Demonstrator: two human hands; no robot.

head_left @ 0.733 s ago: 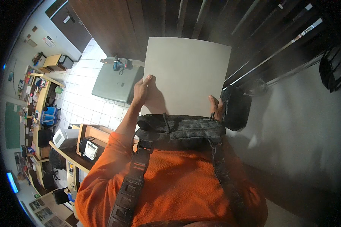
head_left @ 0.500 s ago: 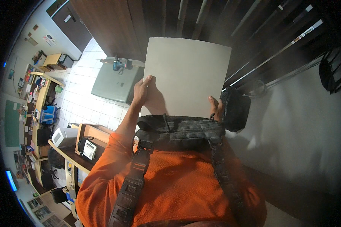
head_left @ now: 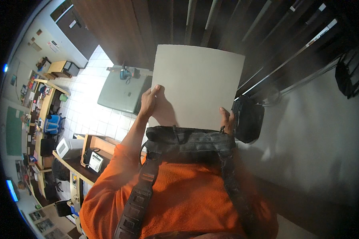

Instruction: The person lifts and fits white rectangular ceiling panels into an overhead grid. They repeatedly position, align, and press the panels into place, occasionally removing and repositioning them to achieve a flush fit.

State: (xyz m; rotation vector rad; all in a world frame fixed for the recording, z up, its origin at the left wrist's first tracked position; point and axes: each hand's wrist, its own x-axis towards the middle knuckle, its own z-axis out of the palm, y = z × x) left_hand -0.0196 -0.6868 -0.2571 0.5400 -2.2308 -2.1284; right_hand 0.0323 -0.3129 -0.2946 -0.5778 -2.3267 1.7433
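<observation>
Risk: pale square board (head_left: 197, 85) could slip or tip sideways, since it's held only at its lower edges, up in front of the chest over the tiled floor (head_left: 89, 115). Left hand (head_left: 148, 102) pinches the left edge, arm extended; right hand (head_left: 226, 120) grips the bottom right corner, wrist tucked close.

We are wearing an orange short-sleeved shirt (head_left: 187, 191) and a dark webbing chest harness (head_left: 187, 139), its two straps (head_left: 137, 199) running down the torso.
</observation>
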